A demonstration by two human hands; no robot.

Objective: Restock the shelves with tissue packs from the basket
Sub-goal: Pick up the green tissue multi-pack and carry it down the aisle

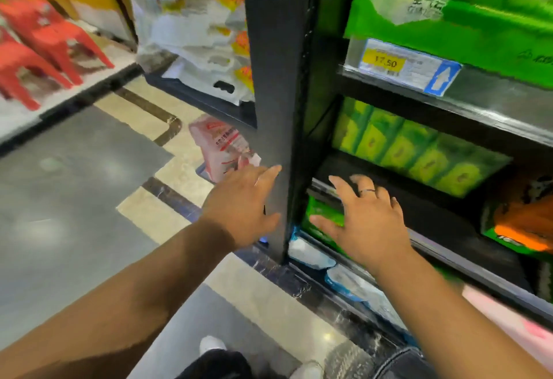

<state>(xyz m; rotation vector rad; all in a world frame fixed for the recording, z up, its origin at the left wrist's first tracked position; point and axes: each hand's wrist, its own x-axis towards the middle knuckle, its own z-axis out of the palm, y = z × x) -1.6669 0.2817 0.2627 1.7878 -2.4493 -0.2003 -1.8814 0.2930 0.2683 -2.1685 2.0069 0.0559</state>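
Observation:
My left hand (244, 208) reaches forward with straight fingers, just left of the black shelf post (276, 109), holding nothing. Beyond it on the floor stands a pink-and-white tissue pack (223, 148); the basket under it is mostly hidden. My right hand (363, 217) is spread open over the edge of a lower shelf (434, 229), its thumb over a green tissue pack (321, 217). A row of green tissue packs (416, 151) lies further back on that shelf.
Large green packs (454, 13) fill the upper shelf above a yellow 17.50 price tag (389, 62). An orange-and-green pack (520, 223) sits at right. White-and-blue packs (314, 254) lie on the bottom shelf. White-and-yellow packs (203, 25) and red chairs (39, 40) are to the left.

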